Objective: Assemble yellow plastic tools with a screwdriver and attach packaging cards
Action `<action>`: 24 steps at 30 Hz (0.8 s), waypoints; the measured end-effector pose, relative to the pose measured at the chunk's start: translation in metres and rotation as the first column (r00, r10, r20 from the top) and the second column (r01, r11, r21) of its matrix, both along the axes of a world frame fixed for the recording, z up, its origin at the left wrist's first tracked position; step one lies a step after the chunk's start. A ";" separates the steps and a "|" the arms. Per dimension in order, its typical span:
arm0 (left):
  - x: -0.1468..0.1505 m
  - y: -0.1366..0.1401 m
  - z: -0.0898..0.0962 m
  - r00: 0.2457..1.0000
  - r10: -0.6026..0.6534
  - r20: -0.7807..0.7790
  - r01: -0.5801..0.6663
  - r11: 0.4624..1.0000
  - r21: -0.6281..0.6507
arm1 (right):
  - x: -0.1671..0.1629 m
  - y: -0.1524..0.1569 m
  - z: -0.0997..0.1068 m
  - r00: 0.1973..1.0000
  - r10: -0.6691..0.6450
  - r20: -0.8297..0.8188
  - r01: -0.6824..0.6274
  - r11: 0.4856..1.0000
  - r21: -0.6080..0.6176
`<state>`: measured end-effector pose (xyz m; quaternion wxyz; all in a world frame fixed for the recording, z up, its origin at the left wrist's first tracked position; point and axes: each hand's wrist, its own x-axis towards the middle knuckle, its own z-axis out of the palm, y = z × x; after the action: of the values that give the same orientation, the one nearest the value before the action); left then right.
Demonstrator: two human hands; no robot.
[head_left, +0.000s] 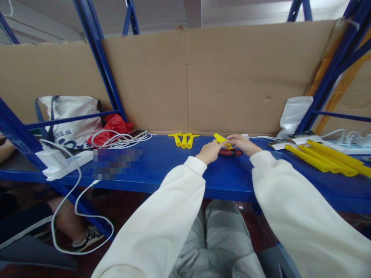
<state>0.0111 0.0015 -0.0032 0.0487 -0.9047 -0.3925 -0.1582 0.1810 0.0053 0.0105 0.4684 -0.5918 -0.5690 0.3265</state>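
Blue desk (162, 170) is below my grip. Left hand (209, 151) and right hand (242, 144) pinch one yellow piece (219, 138), maybe to steady it; three T-shaped pieces (184, 142) lie left, likely kept handy.

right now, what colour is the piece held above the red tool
Yellow: the held piece shows in the head view.

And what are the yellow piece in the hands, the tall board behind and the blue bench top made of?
Yellow piece: probably plastic, from its even, bright colour and smooth look, though painted metal isn't ruled out.
Board: cardboard, matte brown, with a crease and a ragged top edge.
Bench top: likely painted metal, smooth with a slight sheen; the coating hides what's underneath.
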 end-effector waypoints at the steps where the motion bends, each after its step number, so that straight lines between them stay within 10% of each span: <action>1: 0.000 -0.001 0.000 1.000 0.003 -0.008 -0.003 1.000 0.002 | 0.001 0.001 0.000 1.000 0.001 0.001 -0.001 1.000 0.001; 16: 0.001 0.024 -0.010 0.917 -0.046 0.395 0.116 0.981 -0.154 | 0.029 0.010 -0.002 0.994 -0.096 0.056 0.092 0.993 0.081; 19: 0.002 0.026 -0.009 0.821 0.026 0.571 0.157 0.950 -0.270 | 0.050 0.015 -0.008 0.841 -0.330 0.428 0.290 0.944 0.158; 24: 0.005 0.021 -0.006 0.710 0.275 0.648 0.240 0.771 -0.590 | 0.068 0.017 -0.019 0.609 -0.280 0.742 0.360 0.931 0.056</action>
<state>0.0162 0.0220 -0.0092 -0.4120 -0.7308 -0.4189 -0.3473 0.2486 0.0226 -0.0082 0.2186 -0.7867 -0.5774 -0.0026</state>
